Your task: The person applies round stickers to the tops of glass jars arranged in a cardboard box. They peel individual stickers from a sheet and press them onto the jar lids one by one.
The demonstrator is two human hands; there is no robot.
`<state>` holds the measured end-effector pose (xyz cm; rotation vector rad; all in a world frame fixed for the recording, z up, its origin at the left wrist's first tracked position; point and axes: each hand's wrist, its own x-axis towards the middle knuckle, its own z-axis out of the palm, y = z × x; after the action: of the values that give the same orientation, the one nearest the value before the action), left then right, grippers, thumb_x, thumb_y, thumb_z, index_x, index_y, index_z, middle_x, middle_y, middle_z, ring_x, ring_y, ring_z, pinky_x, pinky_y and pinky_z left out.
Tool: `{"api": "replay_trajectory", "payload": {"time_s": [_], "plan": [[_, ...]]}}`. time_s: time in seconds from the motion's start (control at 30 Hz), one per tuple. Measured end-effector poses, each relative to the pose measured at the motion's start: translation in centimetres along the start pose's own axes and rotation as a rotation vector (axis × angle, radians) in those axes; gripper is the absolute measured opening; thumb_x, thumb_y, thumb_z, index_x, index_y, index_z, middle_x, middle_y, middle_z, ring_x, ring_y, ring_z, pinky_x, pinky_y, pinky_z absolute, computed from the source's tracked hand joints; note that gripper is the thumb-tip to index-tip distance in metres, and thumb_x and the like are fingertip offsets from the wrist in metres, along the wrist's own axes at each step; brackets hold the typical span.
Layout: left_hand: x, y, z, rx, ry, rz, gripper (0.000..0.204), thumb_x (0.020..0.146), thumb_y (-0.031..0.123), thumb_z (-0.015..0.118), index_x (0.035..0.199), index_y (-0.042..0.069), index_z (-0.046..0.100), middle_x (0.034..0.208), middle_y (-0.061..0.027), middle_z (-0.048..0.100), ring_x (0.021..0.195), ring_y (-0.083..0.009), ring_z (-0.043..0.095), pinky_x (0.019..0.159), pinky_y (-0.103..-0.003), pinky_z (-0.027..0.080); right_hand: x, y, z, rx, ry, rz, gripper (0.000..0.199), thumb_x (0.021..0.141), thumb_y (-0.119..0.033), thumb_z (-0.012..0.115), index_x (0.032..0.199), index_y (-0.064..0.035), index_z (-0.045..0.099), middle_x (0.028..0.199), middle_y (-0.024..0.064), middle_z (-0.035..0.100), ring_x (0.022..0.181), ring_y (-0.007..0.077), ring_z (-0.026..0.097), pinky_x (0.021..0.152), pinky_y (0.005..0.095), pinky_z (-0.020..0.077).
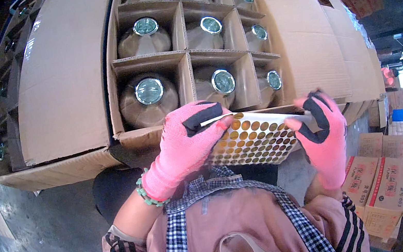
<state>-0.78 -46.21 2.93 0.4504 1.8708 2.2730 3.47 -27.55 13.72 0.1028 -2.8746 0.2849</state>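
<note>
While the left hand [181, 142] pinches the gold-dotted sheet [261, 140] at the near edge of the carton [297, 33] of bottles [149, 91], the right hand [326, 136] curls by its right end, grip undetermined; sheet preparation appears under way, the next move likely calling for a clean peel.

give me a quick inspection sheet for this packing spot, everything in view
Surface: open divided carton, flaps spread; gray floor below
Job's things: white sheet with gold dots held above the carton's near edge; clear bottles upright in the compartments
Clutter: stacked cartons at lower right
Hands: both gloved; left hand pinches the sheet's upper edge, right hand at its right end, grip unclear
Cables: nothing seen
Surroundings: another carton at left
</note>
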Motion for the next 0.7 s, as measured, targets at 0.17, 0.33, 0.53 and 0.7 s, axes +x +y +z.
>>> {"api": "replay_trajectory", "payload": {"time_s": [0.17, 0.33, 0.53, 0.7], "plan": [[0.6, -0.7, 1.0, 0.079, -0.084, 0.105, 0.012, 0.07, 0.01, 0.062, 0.077, 0.001, 0.06, 0.069, -0.0128, 0.057, 0.064, -0.0254, 0.057, 0.059, -0.03, 0.044, 0.8, -1.5, 1.9, 0.03, -0.091, -0.29, 0.023, 0.063, -0.014, 0.064, 0.085, -0.0081, 0.058, 0.088, 0.0059, 0.054, 0.094, 0.0275, 0.048, 0.08, 0.0406, 0.037], [0.5, -1.2, 1.7, 0.08, -0.136, 0.021, 0.012, 0.071, 0.011, 0.062, 0.078, 0.001, 0.061, 0.07, -0.0128, 0.057, 0.065, -0.0273, 0.056, 0.06, -0.031, 0.044, 0.4, 0.3, 4.0, 0.061, -0.047, -0.467, 0.026, 0.06, -0.012, 0.062, 0.086, -0.0096, 0.058, 0.083, 0.0025, 0.054, 0.089, 0.024, 0.05, 0.076, 0.039, 0.0376], [0.2, -1.2, 2.3, -0.008, -0.117, -0.127, 0.016, 0.072, 0.015, 0.063, 0.079, 0.001, 0.061, 0.071, -0.0113, 0.059, 0.066, -0.0215, 0.057, 0.062, -0.029, 0.044, -0.4, 0.9, 4.8, 0.085, 0.017, -0.455, 0.023, 0.057, -0.013, 0.061, 0.081, -0.0119, 0.06, 0.083, 0.0001, 0.057, 0.091, 0.0226, 0.05, 0.079, 0.04, 0.0364], [0.0, -1.6, 2.6, -0.088, -0.134, -0.274, 0.018, 0.074, 0.016, 0.062, 0.08, 0.0, 0.061, 0.071, -0.0105, 0.059, 0.066, -0.0154, 0.057, 0.063, -0.026, 0.044, -0.8, 1.5, 5.1, 0.103, -0.03, -0.434, 0.02, 0.06, -0.012, 0.061, 0.08, -0.0109, 0.06, 0.084, 0.0013, 0.057, 0.095, 0.0232, 0.05, 0.081, 0.0407, 0.0359]]}}
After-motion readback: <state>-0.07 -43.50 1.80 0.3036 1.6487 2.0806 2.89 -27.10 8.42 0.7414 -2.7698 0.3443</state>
